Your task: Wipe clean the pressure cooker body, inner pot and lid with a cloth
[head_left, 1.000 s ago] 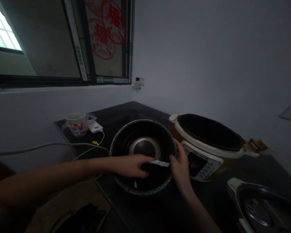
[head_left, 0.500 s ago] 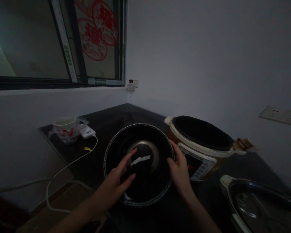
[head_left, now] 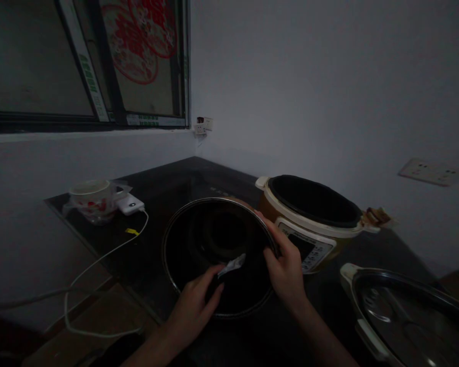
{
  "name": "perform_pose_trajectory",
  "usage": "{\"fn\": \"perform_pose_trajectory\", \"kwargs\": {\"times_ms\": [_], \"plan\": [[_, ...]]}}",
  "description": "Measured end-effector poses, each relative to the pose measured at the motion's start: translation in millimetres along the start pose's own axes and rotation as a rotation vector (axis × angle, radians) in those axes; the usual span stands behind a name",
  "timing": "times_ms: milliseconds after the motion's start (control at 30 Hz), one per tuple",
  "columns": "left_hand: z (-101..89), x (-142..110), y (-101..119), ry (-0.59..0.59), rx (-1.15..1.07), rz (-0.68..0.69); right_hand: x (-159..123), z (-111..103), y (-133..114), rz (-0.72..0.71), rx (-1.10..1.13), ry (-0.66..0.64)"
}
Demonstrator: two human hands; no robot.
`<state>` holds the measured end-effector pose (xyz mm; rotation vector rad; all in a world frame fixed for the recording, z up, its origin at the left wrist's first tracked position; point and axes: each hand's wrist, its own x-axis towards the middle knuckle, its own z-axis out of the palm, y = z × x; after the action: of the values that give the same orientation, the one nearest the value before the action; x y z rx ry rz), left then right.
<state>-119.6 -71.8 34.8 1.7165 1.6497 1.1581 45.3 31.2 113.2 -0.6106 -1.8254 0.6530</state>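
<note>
A black inner cooking pot [head_left: 183,239] sits on the dark counter in front of me, tilted a little. My left hand [head_left: 193,308] reaches inside it near the front wall, fingers pressed on a dark cloth with a white tag [head_left: 232,265]. My right hand [head_left: 286,267] grips the pot's right rim, thumb inside. The room is dim and the cloth is hard to make out.
A gold and cream pressure cooker base [head_left: 309,224] stands open at the right. Its lid [head_left: 405,316] lies at the lower right. A white bowl [head_left: 92,199] and a charging power bank [head_left: 129,205] with cable sit at the counter's left edge. Wall sockets [head_left: 428,171] are on the right wall.
My left hand drew the cloth from the pot's bottom centre back toward the near wall. The pot tipped slightly, and the view shifted right. My right hand stayed on the rim.
</note>
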Motion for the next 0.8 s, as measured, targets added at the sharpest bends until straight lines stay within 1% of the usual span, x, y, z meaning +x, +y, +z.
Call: {"fn": "perform_pose_trajectory", "kwargs": {"times_ms": [67,267,400,500,567,600,633,667,733,800], "plan": [[4.0,0.8,-1.2,-0.008,-0.031,-0.021,-3.6,-0.4,-1.1,-0.034,-0.011,-0.005],[11.1,9.8,0.9,0.027,-0.114,-0.155,-14.6,1.0,-2.6,-0.116,-0.075,-0.033],[13.8,15.5,-5.9,0.026,-0.219,-0.202,-20.3,1.6,-5.7,-0.144,-0.117,-0.040],[10.0,13.5,-14.1,0.077,-0.346,-0.286,-22.5,3.8,-9.0,-0.158,-0.135,-0.040],[3.7,8.5,-16.2,0.118,-0.490,-0.358,-23.4,6.1,-11.3,-0.162,-0.142,-0.027],[-0.3,5.5,-14.8,0.115,-0.593,-0.381,-23.8,7.4,-12.5,-0.163,-0.148,-0.021],[-4.7,2.4,-11.5,0.089,-0.711,-0.380,-24.4,8.9,-13.4,-0.164,-0.157,-0.017],[-9.1,-0.4,-6.2,0.043,-0.829,-0.346,-25.0,10.3,-14.1,-0.167,-0.169,-0.017],[-16.8,-4.2,9.0,-0.065,-1.007,-0.218,-27.0,13.3,-14.4,-0.173,-0.200,-0.017],[-21.1,-4.8,26.8,-0.137,-1.077,-0.098,-29.9,16.4,-13.0,-0.176,-0.232,-0.023]]}}
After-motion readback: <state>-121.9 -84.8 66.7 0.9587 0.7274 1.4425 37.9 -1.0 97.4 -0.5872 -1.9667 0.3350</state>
